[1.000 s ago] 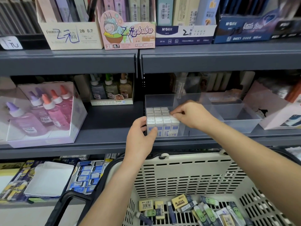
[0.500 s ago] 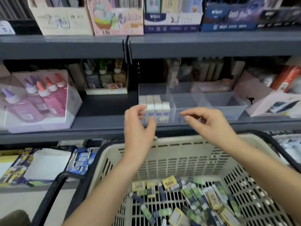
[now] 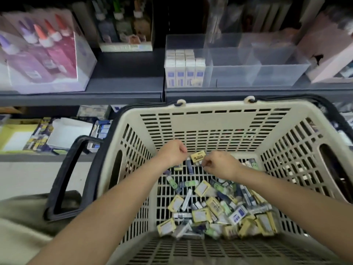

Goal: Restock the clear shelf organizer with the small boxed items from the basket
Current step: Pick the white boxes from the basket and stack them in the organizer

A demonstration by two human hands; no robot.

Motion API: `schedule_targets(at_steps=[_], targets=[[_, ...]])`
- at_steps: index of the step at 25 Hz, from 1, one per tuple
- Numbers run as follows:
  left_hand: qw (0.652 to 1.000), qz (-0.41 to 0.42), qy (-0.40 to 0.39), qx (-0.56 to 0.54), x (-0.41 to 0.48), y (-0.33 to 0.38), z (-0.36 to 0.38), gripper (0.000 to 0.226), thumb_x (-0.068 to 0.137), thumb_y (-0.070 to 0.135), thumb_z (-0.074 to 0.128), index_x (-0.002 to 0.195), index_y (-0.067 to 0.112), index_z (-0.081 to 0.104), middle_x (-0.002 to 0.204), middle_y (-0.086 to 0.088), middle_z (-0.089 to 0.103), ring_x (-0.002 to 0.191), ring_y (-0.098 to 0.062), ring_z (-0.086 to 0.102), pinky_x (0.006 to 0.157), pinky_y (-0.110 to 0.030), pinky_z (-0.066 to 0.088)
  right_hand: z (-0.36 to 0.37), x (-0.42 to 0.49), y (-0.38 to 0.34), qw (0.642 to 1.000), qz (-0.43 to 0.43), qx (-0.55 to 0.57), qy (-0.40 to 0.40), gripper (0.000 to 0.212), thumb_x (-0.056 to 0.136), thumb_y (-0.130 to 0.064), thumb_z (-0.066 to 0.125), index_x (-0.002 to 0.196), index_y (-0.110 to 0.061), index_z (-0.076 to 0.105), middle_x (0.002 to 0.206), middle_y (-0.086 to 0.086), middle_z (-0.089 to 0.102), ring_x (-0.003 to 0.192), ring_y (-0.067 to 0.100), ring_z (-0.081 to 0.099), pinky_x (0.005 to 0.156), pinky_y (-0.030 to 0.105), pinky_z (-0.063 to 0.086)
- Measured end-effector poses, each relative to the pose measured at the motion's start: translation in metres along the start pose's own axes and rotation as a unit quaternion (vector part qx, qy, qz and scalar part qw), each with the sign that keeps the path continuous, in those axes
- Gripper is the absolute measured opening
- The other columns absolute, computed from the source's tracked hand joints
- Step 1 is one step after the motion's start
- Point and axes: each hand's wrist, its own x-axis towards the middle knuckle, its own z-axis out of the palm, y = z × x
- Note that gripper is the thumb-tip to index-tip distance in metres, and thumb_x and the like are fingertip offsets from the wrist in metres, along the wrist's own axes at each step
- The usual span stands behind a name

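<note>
Both hands have come down from the clear organizer (image 3: 248, 73) on the shelf into the basket (image 3: 210, 109), where the small boxes (image 3: 219, 213) lie. The left hand (image 3: 172, 153) and the right hand (image 3: 222, 166) curl their fingers beside a yellow box (image 3: 198, 156). I cannot tell if they grip anything.

Left hand (image 3: 172, 152) and right hand (image 3: 219, 165) have dropped from the organizer (image 3: 248, 60) into the basket (image 3: 210, 119).

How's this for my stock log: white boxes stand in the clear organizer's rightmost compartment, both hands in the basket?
No: the head view shows the white boxes in the leftmost compartment of the clear organizer. Left hand and right hand are in the basket.
</note>
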Motion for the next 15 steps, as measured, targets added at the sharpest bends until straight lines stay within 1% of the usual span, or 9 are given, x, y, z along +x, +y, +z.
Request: schedule_targets(at_steps=[2,4,5,7,9,10,11,13,15], targets=[[0.997,-0.029,-0.046,0.051,0.002,-0.016,0.016,0.002,0.087,0.018,0.059,0.087,0.018,0.062,0.099,-0.002,0.066,0.092,-0.019,0.062,0.083,-0.032,0.051,0.006,0.002,-0.002,1.000,0.012,0.023,-0.010,0.014,0.087,-0.020,0.057,0.091,-0.015,0.070,0.095,-0.001,0.070,0.081,0.011,0.062,0.072,0.025,0.050],[0.986,-0.036,-0.116,0.114,0.000,-0.028,0.026,0.011,0.086,0.018,0.061,0.095,0.015,0.066,0.106,-0.003,0.066,0.095,-0.019,0.061,0.083,-0.031,0.051,0.015,-0.003,-0.009,0.996,-0.018,0.067,-0.056,0.011,0.085,-0.020,0.061,0.089,-0.016,0.071,0.091,-0.004,0.070,0.070,0.000,0.056,0.064,0.018,0.044],[0.979,-0.036,-0.143,0.141,-0.002,-0.031,0.028,0.012,0.085,0.019,0.062,0.095,0.016,0.067,0.107,-0.002,0.066,0.096,-0.019,0.060,0.085,-0.032,0.050,0.022,-0.008,-0.016,0.992,-0.047,0.078,-0.084,0.013,0.084,-0.020,0.063,0.094,-0.017,0.070,0.095,-0.005,0.069,0.071,-0.001,0.055,0.066,0.018,0.042],[0.975,-0.040,-0.161,0.151,-0.006,-0.034,0.029,0.010,0.084,0.017,0.063,0.091,0.019,0.069,0.101,0.001,0.066,0.094,-0.018,0.060,0.087,-0.033,0.049,0.042,-0.014,-0.031,0.987,-0.100,0.037,-0.118,0.032,0.084,-0.019,0.060,0.116,-0.022,0.061,0.115,-0.002,0.060,0.091,0.010,0.058,0.074,0.025,0.047],[0.974,-0.056,-0.176,0.130,-0.012,-0.035,0.028,0.015,0.085,0.011,0.060,0.095,0.014,0.070,0.091,-0.002,0.065,0.075,-0.015,0.056,0.067,-0.023,0.048,0.059,-0.012,-0.040,0.982,-0.115,-0.074,-0.127,0.045,0.085,-0.010,0.052,0.128,-0.025,0.052,0.126,0.003,0.047,0.103,0.022,0.056,0.073,0.032,0.051],[0.972,-0.070,-0.193,0.117,-0.015,-0.035,0.029,0.014,0.085,0.010,0.059,0.095,0.012,0.069,0.083,-0.002,0.062,0.067,-0.013,0.052,0.057,-0.021,0.044,0.065,-0.010,-0.041,0.980,-0.112,-0.117,-0.120,0.044,0.085,-0.007,0.050,0.126,-0.023,0.053,0.124,0.006,0.046,0.101,0.026,0.056,0.068,0.034,0.051],[0.967,-0.089,-0.212,0.107,-0.017,-0.035,0.029,0.011,0.086,0.013,0.059,0.094,0.011,0.066,0.077,-0.001,0.058,0.064,-0.014,0.050,0.054,-0.021,0.043,0.068,-0.008,-0.039,0.980,-0.105,-0.128,-0.108,0.039,0.086,-0.006,0.050,0.122,-0.021,0.055,0.119,0.006,0.046,0.097,0.027,0.057,0.065,0.035,0.051],[0.956,-0.107,-0.251,0.107,-0.020,-0.034,0.029,0.012,0.087,0.022,0.061,0.093,0.012,0.062,0.077,-0.002,0.055,0.072,-0.018,0.052,0.064,-0.027,0.047,0.067,-0.004,-0.034,0.991,-0.085,-0.050,-0.088,0.028,0.088,-0.011,0.054,0.115,-0.018,0.060,0.111,0.006,0.049,0.090,0.023,0.057,0.068,0.034,0.049],[0.952,-0.109,-0.267,0.102,-0.022,-0.032,0.028,0.019,0.090,0.023,0.060,0.105,0.010,0.061,0.094,-0.006,0.062,0.087,-0.021,0.059,0.075,-0.030,0.051,0.059,0.000,-0.030,0.993,-0.052,0.092,-0.044,0.021,0.087,-0.019,0.059,0.108,-0.015,0.061,0.102,0.006,0.057,0.082,0.016,0.053,0.069,0.028,0.042]])
